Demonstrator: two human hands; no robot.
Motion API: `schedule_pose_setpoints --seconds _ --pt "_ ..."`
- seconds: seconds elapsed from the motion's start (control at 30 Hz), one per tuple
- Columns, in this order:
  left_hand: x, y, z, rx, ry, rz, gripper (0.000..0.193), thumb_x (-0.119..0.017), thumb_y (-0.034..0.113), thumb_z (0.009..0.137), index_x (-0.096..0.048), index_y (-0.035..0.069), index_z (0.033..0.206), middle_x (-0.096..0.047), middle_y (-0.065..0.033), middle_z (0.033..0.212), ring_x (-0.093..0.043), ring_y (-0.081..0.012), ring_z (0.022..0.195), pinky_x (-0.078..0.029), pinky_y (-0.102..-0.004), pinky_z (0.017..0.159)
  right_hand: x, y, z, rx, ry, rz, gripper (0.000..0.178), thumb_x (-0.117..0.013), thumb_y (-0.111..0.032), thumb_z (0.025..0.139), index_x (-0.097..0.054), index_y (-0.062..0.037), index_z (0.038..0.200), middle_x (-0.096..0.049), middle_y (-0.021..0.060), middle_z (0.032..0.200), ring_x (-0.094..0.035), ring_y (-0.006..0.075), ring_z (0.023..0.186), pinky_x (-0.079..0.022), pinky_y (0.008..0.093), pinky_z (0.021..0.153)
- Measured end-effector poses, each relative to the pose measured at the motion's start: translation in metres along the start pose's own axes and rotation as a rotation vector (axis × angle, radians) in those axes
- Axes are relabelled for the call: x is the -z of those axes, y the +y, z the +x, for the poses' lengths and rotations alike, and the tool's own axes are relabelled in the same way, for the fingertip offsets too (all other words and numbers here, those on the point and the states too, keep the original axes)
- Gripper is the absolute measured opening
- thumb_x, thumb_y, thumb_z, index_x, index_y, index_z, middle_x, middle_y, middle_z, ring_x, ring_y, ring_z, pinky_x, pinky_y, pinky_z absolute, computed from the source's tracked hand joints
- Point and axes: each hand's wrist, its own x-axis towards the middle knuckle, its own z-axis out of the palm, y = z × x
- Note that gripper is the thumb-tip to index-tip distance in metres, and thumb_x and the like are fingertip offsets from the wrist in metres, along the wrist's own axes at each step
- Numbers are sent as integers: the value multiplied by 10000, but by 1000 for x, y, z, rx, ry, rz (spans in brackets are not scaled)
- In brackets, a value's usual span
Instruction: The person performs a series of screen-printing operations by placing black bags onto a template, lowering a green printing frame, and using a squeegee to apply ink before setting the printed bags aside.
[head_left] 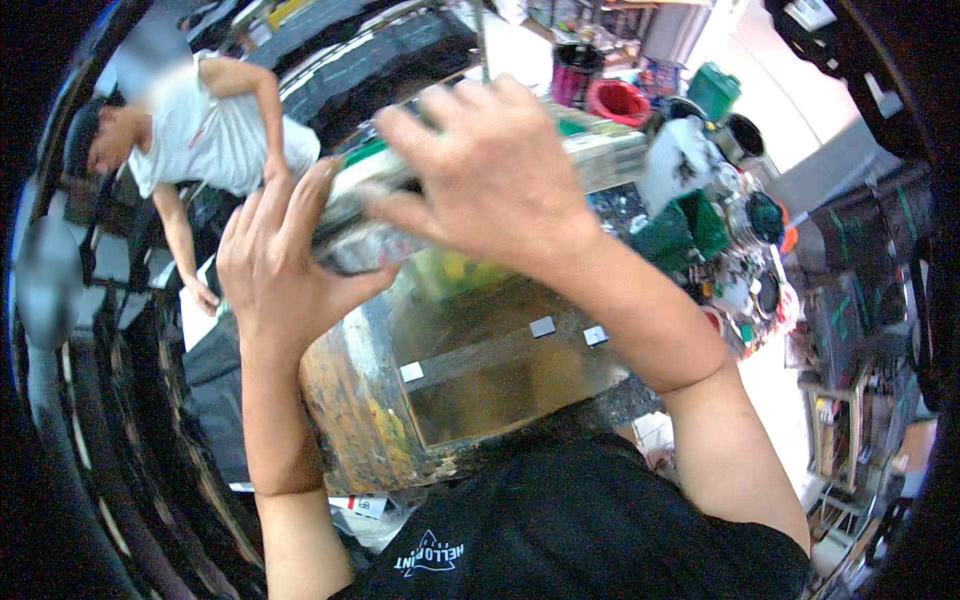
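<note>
A pale-edged frame with a green strip (615, 158) stands tilted over the far side of a worn wooden work board (355, 400). My left hand (272, 265) is at the frame's left end, fingers stretched up and thumb held apart. I cannot tell how firmly it touches. My right hand (490, 170) is over the middle of the frame, its fingers spread and blurred by motion. Beneath my forearms lies a brown, glossy rectangular panel (500, 395) with a small white tag (411, 372), a grey tag (542, 327) and another white tag (596, 336) on it.
On the left a person in a light shirt (215, 135) leans over a dark surface, one hand near a white sheet (196, 318). At the right are a red basin (617, 102), a green container (714, 92), a dark green bag (685, 230) and several cans and jars.
</note>
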Motion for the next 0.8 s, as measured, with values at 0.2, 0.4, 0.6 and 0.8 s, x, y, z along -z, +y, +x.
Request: schedule_pose_setpoints --seconds 0.2,0.4,0.6,0.8 --pt "0 16 1 13 -41 1 823 -871 519 615 -644 69 1266 -637 -116 945 -646 -329 860 -505 -444 753 47 -1 -60 -84 227 437 529 -728 -461 825 -624 -144 1236 -570 148 1227 -534 362 1161 -444 494 941" --pt "-11 23 -17 36 -67 45 808 -887 440 629 -641 107 1324 -669 -124 1041 -660 -337 944 -522 -430 831 126 21 -266 -692 -731 956 327 -653 -349 911 -632 -49 1039 -681 191 927 -650 405 887 -514 501 815" --pt "-11 26 -12 -49 -45 34 801 -887 435 673 -619 55 1325 -695 -119 1149 -673 -357 985 -539 -445 852 185 -24 -587 -1092 -1787 418 456 -726 -371 846 -553 -1 1048 -639 225 958 -647 369 892 -505 472 765" --pt "-11 9 -17 -67 -53 54 801 -892 353 664 -608 13 1332 -694 -148 1247 -671 -393 1076 -530 -464 922 75 -154 -772 -1241 -1468 56 873 -797 -418 826 -402 4 1480 -607 241 1250 -616 406 1129 -528 485 960"
